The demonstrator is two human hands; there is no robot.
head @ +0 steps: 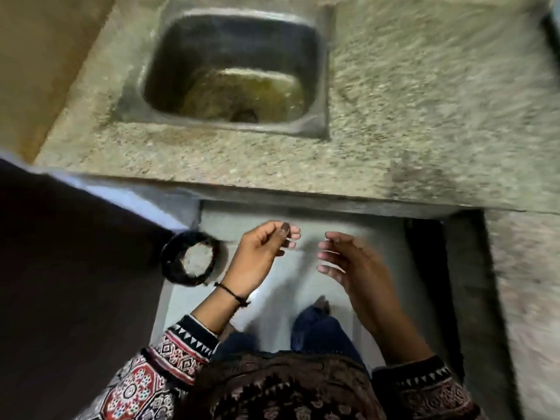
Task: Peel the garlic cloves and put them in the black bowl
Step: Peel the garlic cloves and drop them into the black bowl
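Garlic may be what the left hand [260,253] pinches, too blurred to tell; the black bowl [190,258] lies at nine o'clock, just beside that hand, the nearer one. Right hand [348,262] open, empty.

A speckled stone countertop [394,101] is spreading across the upper view, a stained steel sink [318,74] lying sunk into it. Below its front edge, pale floor tiles [348,225] are catching soft light.
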